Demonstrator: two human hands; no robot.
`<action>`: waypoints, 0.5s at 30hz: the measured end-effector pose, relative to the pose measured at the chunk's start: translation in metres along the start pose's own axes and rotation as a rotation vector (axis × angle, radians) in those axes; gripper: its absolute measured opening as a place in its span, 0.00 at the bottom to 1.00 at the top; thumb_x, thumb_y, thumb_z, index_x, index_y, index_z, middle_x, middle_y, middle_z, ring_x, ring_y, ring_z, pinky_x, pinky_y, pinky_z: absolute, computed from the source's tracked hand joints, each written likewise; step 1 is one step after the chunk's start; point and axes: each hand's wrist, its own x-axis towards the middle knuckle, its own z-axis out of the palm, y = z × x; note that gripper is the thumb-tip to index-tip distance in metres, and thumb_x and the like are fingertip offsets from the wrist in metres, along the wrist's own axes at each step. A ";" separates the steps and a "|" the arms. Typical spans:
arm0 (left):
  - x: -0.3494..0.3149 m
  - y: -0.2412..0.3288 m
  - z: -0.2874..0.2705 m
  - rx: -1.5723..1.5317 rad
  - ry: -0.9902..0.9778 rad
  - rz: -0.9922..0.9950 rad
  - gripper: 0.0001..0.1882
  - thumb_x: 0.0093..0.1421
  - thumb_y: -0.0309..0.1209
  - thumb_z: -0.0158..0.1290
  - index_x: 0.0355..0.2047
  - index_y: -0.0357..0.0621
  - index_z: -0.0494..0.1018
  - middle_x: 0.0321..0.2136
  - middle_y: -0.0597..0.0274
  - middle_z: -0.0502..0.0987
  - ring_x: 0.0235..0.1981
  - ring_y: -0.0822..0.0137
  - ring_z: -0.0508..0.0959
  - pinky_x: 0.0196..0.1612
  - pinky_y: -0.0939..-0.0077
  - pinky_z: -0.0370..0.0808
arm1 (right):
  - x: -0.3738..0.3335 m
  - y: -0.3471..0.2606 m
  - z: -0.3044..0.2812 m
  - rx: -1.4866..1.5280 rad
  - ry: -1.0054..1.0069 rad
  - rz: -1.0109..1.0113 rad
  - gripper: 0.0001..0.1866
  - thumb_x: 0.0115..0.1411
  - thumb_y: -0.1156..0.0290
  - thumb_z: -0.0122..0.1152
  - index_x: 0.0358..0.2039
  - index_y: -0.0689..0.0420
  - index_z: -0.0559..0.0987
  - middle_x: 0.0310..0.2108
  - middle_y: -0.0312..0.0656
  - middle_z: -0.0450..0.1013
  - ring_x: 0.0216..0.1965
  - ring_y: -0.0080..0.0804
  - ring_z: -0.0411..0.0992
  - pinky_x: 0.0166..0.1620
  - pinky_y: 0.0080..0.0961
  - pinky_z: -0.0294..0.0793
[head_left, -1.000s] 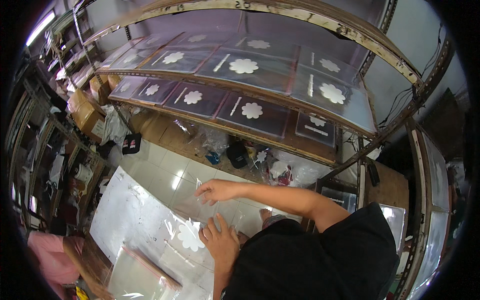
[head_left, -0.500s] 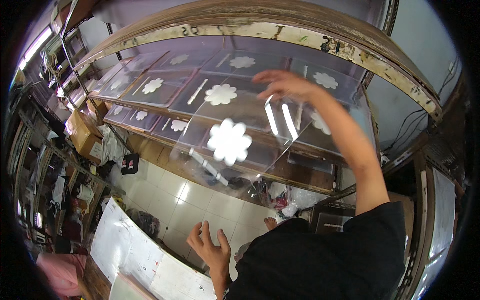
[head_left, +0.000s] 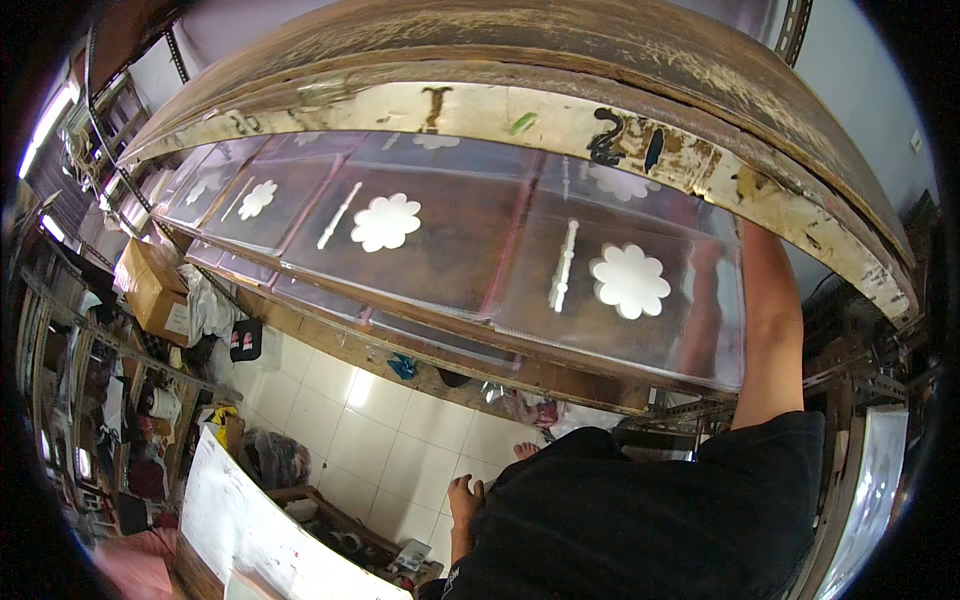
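Observation:
Clear plastic sheets, each with a white flower shape and a narrow white strip, lie side by side on a wooden shelf. The nearest sheet at the right (head_left: 530, 310) lies flat along the shelf's front edge, and another sheet (head_left: 440, 240) is to its left. My right forearm (head_left: 775, 330) reaches in past the right end of the nearest sheet, under the shelf above. The right hand itself is hidden behind that upper shelf's edge. Low by my body, my left hand (head_left: 464, 500) hangs with nothing in it, its thumb and fingers slightly apart.
Overhead, a worn wooden shelf (head_left: 560, 120) crosses close above the sheets. A white-topped table (head_left: 260, 520) stands at lower left, beside a person's pink sleeve (head_left: 135, 565). Further left are a cardboard box (head_left: 150, 290) and cluttered racks (head_left: 75, 390).
The clear sheet that hung tilted in front of the shelf is no longer there; a sheet lies flat at front right. My right arm went deeper into the shelf, and my left hand drew closer to my body.

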 end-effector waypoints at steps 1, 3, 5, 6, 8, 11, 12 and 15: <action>-0.003 -0.009 0.008 -0.011 -0.031 -0.082 0.22 0.57 0.38 0.58 0.47 0.34 0.77 0.46 0.38 0.76 0.52 0.41 0.73 0.57 0.55 0.71 | 0.003 -0.006 -0.010 -0.106 0.056 -0.025 0.24 0.69 0.72 0.44 0.65 0.60 0.63 0.65 0.45 0.64 0.62 0.45 0.67 0.63 0.33 0.68; -0.004 -0.020 0.015 0.041 -0.052 -0.074 0.22 0.58 0.38 0.58 0.48 0.35 0.77 0.45 0.37 0.76 0.52 0.41 0.73 0.56 0.55 0.71 | 0.002 -0.016 -0.051 -0.328 0.200 -0.060 0.24 0.69 0.71 0.44 0.65 0.60 0.63 0.65 0.45 0.64 0.62 0.45 0.67 0.63 0.33 0.68; -0.008 -0.040 0.024 0.074 -0.091 -0.063 0.23 0.58 0.39 0.58 0.48 0.35 0.77 0.45 0.37 0.76 0.50 0.41 0.75 0.54 0.54 0.73 | 0.004 -0.030 -0.074 -0.557 0.313 -0.079 0.24 0.69 0.70 0.44 0.65 0.60 0.63 0.64 0.45 0.64 0.62 0.45 0.67 0.63 0.33 0.68; -0.009 -0.046 0.023 0.079 -0.118 -0.106 0.22 0.57 0.38 0.58 0.48 0.35 0.77 0.45 0.37 0.76 0.49 0.41 0.75 0.54 0.54 0.73 | 0.003 -0.032 -0.084 -0.644 0.352 -0.076 0.24 0.69 0.70 0.45 0.65 0.60 0.64 0.64 0.46 0.64 0.62 0.45 0.67 0.63 0.33 0.68; -0.015 -0.054 0.021 0.085 -0.181 -0.192 0.22 0.57 0.38 0.57 0.47 0.35 0.77 0.44 0.37 0.76 0.47 0.41 0.76 0.53 0.54 0.74 | 0.003 -0.035 -0.103 -0.791 0.417 -0.060 0.24 0.69 0.70 0.45 0.65 0.60 0.64 0.64 0.46 0.64 0.62 0.46 0.67 0.63 0.33 0.68; -0.018 -0.073 0.024 0.101 -0.182 -0.204 0.22 0.57 0.38 0.57 0.47 0.35 0.77 0.43 0.36 0.77 0.46 0.41 0.77 0.52 0.55 0.75 | -0.002 -0.030 -0.111 -0.921 0.473 -0.035 0.24 0.69 0.69 0.45 0.65 0.60 0.64 0.64 0.46 0.65 0.62 0.46 0.67 0.63 0.33 0.68; -0.019 -0.077 0.026 0.093 -0.176 -0.208 0.22 0.57 0.38 0.57 0.47 0.35 0.77 0.42 0.36 0.77 0.46 0.41 0.78 0.52 0.55 0.75 | -0.001 -0.032 -0.110 -0.954 0.475 -0.032 0.24 0.69 0.68 0.45 0.65 0.60 0.64 0.64 0.46 0.65 0.62 0.46 0.67 0.63 0.33 0.68; -0.017 -0.088 0.034 0.064 -0.207 -0.286 0.22 0.58 0.39 0.57 0.47 0.36 0.78 0.42 0.36 0.78 0.46 0.41 0.78 0.51 0.55 0.75 | 0.001 -0.033 -0.109 -1.036 0.492 -0.028 0.24 0.69 0.68 0.45 0.65 0.60 0.65 0.64 0.46 0.65 0.62 0.46 0.67 0.63 0.34 0.68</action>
